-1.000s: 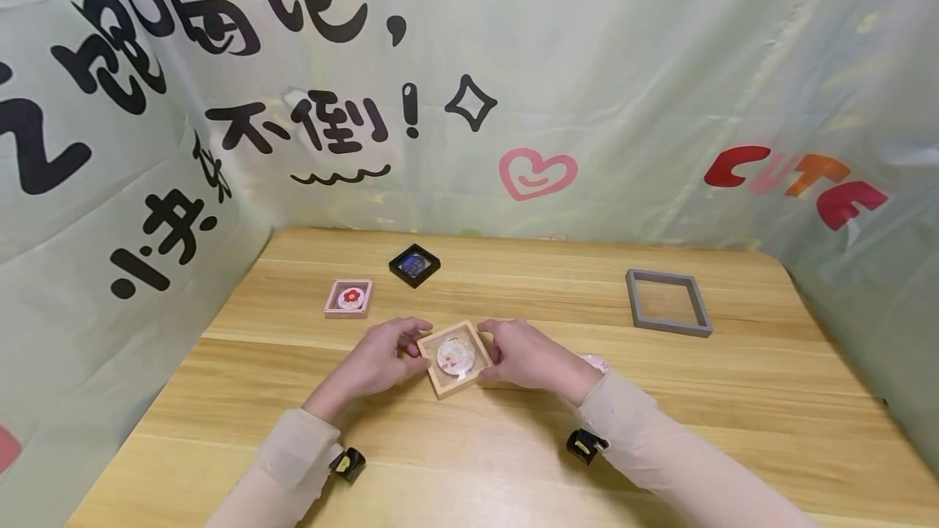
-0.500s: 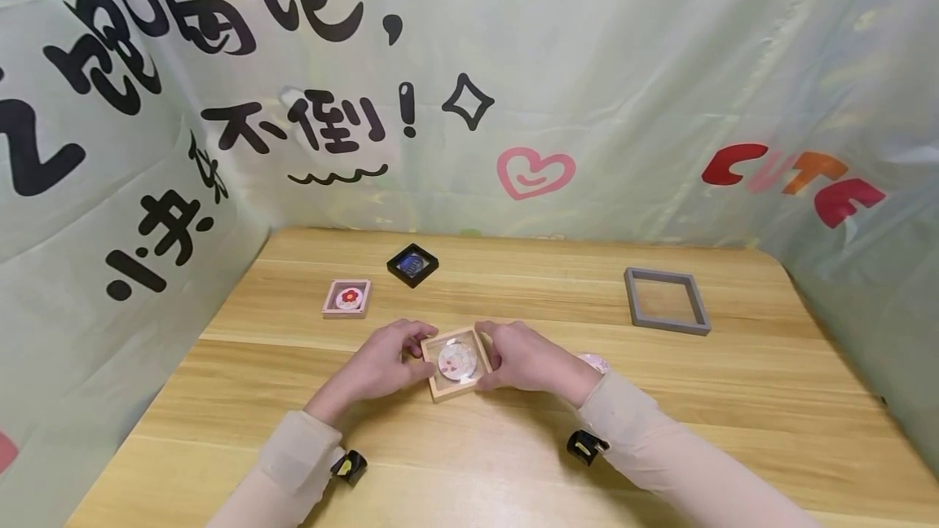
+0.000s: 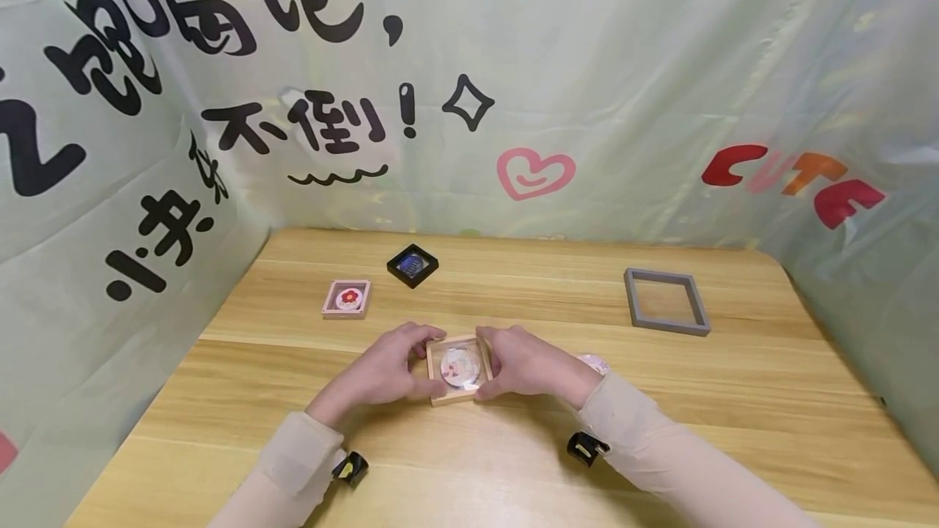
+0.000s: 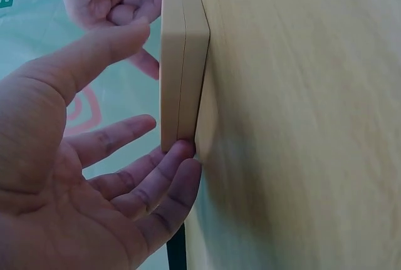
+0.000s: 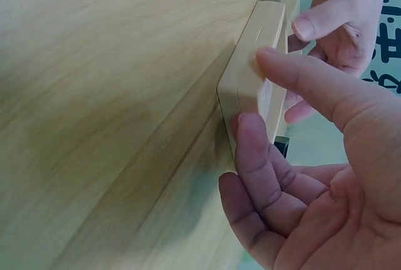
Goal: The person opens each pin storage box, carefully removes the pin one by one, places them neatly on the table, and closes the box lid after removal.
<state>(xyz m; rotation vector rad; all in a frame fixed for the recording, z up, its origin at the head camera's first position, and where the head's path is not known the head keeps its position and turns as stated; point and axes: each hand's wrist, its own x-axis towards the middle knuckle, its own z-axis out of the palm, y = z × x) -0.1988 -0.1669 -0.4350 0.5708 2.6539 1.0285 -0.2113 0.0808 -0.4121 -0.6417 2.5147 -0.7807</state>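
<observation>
Pale cloth [image 3: 631, 88] backs the bench [image 3: 734, 398]. Between its left and right edges, my left hand [image 3: 389, 365] and right hand [image 3: 524, 361] pinch the tan frame [image 4: 177, 63] by its sides; uneven pressure could skew it or shift the badge [image 3: 460, 367] inside.

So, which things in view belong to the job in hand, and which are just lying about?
Seemingly in the job:
tan frame, between the hands
round badge within it
left hand and right hand, both on the frame

Apparently just lying about, untouched:
pink frame with a red-flower badge
black frame
grey frame
pale round piece, partly hidden by the right wrist
</observation>
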